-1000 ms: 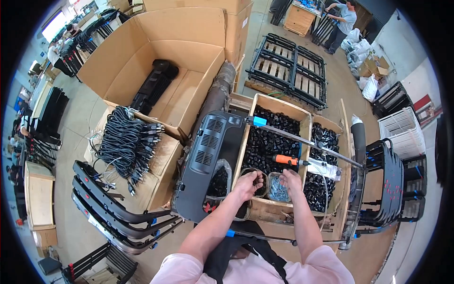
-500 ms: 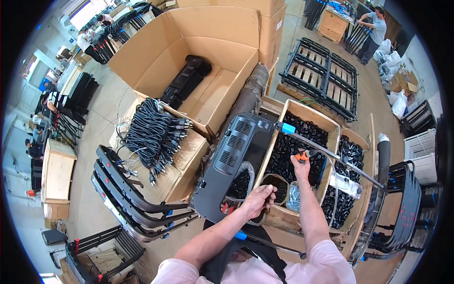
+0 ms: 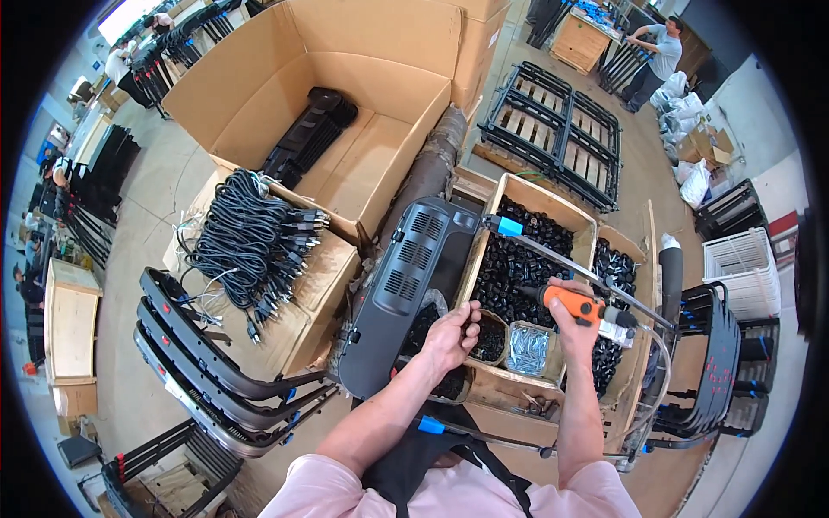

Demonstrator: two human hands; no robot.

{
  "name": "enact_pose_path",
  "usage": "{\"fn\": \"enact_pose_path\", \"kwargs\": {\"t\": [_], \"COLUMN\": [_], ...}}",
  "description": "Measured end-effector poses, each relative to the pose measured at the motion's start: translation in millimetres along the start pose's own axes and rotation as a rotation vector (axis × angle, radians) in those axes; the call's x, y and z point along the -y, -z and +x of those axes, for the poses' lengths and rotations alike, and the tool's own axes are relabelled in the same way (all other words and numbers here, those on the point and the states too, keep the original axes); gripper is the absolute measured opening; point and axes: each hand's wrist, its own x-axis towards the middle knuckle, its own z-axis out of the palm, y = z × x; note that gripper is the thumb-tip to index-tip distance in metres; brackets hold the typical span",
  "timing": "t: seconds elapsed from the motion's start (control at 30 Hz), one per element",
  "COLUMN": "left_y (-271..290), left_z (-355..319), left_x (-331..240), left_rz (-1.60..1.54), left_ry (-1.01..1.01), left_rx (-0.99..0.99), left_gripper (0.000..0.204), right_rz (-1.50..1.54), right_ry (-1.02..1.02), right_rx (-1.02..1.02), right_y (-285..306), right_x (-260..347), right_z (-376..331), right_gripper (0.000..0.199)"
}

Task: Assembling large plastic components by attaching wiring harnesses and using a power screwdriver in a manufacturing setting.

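Note:
My right hand [image 3: 577,331] is wrapped round an orange and black power screwdriver [image 3: 580,306], which lies sideways above a wooden crate [image 3: 489,259] of small black parts [image 3: 522,226]. A grey hose [image 3: 663,371] curves down near the tool's right end. My left hand [image 3: 449,339] has its fingers curled together beside a small tub of dark screws [image 3: 490,338]; what they hold, if anything, I cannot make out. Left of it lies a long black plastic housing [image 3: 370,332] with vent slots. A metal tube [image 3: 566,263] with a blue end piece [image 3: 504,225] crosses the crate.
A tub of silvery fasteners [image 3: 528,349] sits between my hands. Further left are bundled black cables [image 3: 242,246] on a carton, a large open cardboard box [image 3: 393,164] and stacked curved black frames [image 3: 203,345]. Black frames lie on a pallet [image 3: 553,129] ahead. Several people work in the background.
My right hand has drawn the screwdriver nearer to me and turned it sideways, its tip to the right. The left hand stays curled near the small tub. The whole view has shifted somewhat.

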Motion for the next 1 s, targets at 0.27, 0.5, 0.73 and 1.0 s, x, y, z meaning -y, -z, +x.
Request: {"fn": "enact_pose_path", "kwargs": {"t": [0.27,0.5,0.73,1.0], "left_y": [-9,-8,-11,-20], "left_z": [-6,-15,-13,-15], "left_x": [-29,-45,-48,-50], "left_rz": [-0.166,-0.199,-0.239,-0.395], "left_ry": [-0.019,-0.079,-0.13,-0.18], "left_rx": [0.097,0.127,0.147,0.145], "left_gripper": [0.027,0.027,0.028,0.033], "right_rz": [0.081,0.102,0.146,0.114], "right_ry": [-0.048,-0.081,-0.108,-0.079], "right_rx": [0.149,0.188,0.133,0.128], "right_y": [-72,-97,-113,-131], "right_x": [59,59,56,55], "right_z": [-25,-22,-20,-9], "right_gripper": [0.055,0.055,0.054,0.052]}}
